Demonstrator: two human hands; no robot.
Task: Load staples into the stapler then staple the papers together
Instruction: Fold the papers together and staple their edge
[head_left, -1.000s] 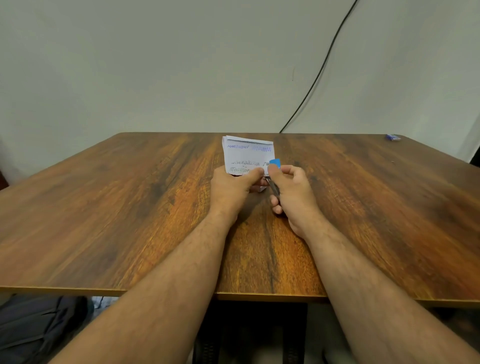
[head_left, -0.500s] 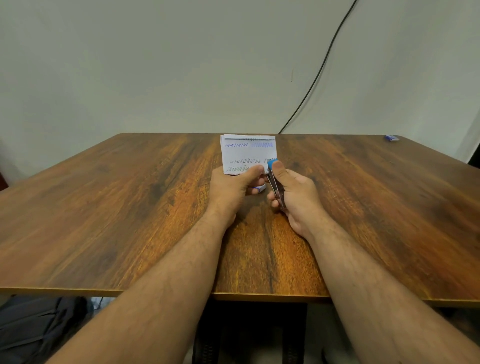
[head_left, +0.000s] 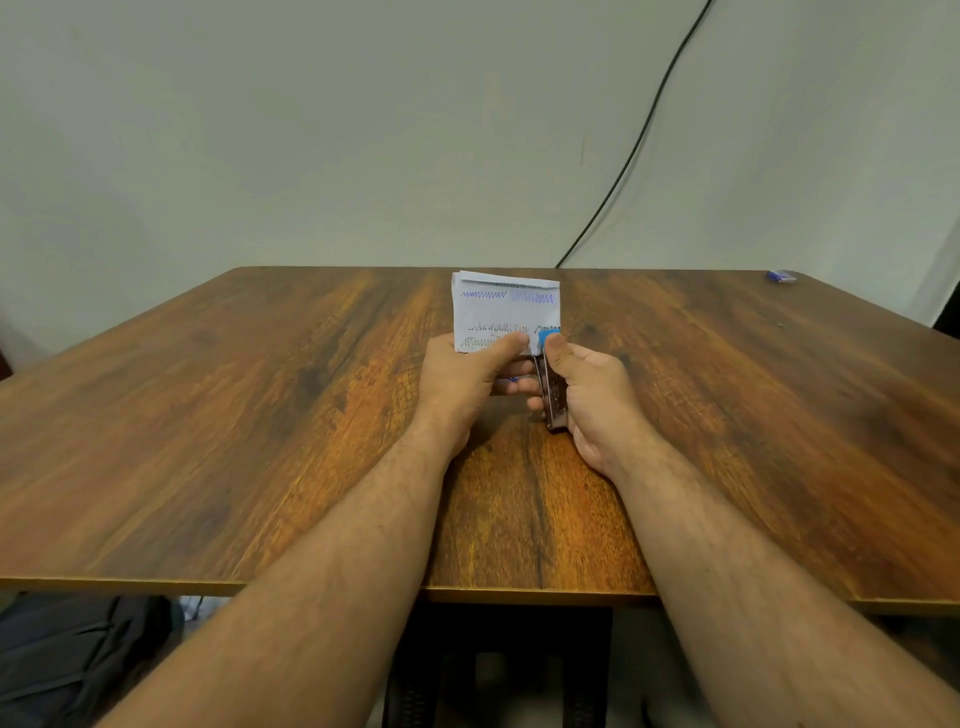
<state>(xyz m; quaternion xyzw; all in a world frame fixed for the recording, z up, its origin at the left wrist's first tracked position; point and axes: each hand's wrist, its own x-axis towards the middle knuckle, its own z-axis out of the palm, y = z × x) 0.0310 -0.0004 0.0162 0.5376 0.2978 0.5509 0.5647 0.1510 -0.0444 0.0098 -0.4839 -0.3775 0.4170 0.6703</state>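
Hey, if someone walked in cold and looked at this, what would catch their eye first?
Mid-table, the left hand grips scribbled papers upright while the right hand grips a small blue-tipped stapler at their lower right corner. A black cable slants down the wall behind.

centre: papers (head_left: 505, 312) and stapler (head_left: 551, 395) held up by both hands, so that lane is blocked | left and right: bare table (head_left: 208, 441) can be crossed freely | far right corner: small blue thing (head_left: 782, 276) parked
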